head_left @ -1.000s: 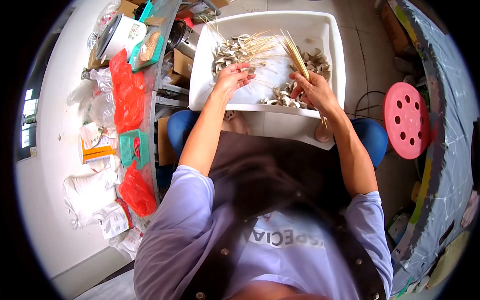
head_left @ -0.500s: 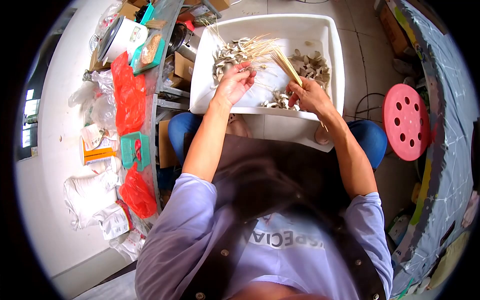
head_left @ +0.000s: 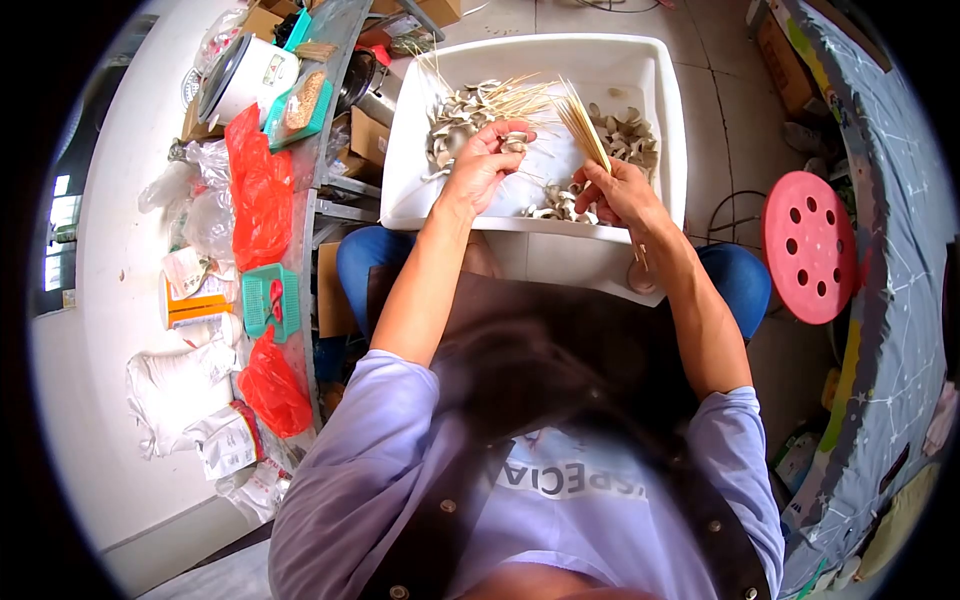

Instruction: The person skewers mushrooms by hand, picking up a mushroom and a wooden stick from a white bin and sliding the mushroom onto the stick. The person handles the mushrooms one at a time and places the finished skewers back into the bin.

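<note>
A white plastic tub (head_left: 540, 222) stands before my knees. My left hand (head_left: 483, 168) is in it, fingers pinched around a grey-white mushroom piece (head_left: 514, 143). Its fingers are near a heap of mushroom pieces with thin sticks (head_left: 510, 98) lying across it. My right hand (head_left: 618, 190) is closed round a bundle of bamboo skewers (head_left: 582, 125), which fans out up and to the left. Lower ends of some skewers show below the wrist. Loose mushrooms (head_left: 628, 138) lie behind the right hand, and a smaller group (head_left: 552, 204) lies to its left.
A pink round stool (head_left: 810, 248) with holes stands at right, beside a grey patterned cloth (head_left: 905, 300). Along the left, a table holds red plastic bags (head_left: 260, 190), a green basket (head_left: 270, 302) and a white pot (head_left: 255, 72). A cardboard box (head_left: 367, 135) sits beside the tub.
My left hand has shifted slightly right, and the mushroom piece now shows clearly at its fingertips. The skewer bundle in my right hand has tilted a little more upright.
</note>
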Motion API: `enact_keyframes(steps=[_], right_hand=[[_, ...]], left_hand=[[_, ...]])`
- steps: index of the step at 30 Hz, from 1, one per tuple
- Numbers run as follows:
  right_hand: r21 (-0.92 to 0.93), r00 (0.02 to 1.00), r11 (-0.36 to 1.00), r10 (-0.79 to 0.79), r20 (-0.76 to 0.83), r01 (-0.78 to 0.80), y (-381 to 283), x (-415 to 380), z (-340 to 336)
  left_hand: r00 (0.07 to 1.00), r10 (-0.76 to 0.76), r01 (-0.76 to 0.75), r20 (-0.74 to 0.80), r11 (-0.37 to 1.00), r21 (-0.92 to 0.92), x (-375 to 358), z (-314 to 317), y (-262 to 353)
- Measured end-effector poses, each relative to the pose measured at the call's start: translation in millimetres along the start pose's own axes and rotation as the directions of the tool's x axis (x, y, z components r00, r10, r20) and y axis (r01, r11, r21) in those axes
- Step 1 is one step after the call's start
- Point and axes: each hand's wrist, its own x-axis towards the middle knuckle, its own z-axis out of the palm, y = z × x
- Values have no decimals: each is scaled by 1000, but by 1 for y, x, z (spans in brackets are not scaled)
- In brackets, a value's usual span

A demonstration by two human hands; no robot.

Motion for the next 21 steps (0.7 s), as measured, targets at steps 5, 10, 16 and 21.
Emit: enact_keyframes(steps=[5,10,16,21], right_hand=[[-50,1000,999,-23,-16,23,0,-1,3],[-41,997,999,-37,-62,34,-3,-3,5],[-90,997,994,62,46,-58,-4,-3,5],[-97,998,994,55,42,-50,-3,-4,7]], left_hand=[[991,-131,125,-25,978,-166,-13,5,6],[981,-20,61,-192,976,208,-4,-13,-13],[986,28,22,-165,956,291,-5,21,-8],[976,-51,77,-211,990,119,1,45,-17]])
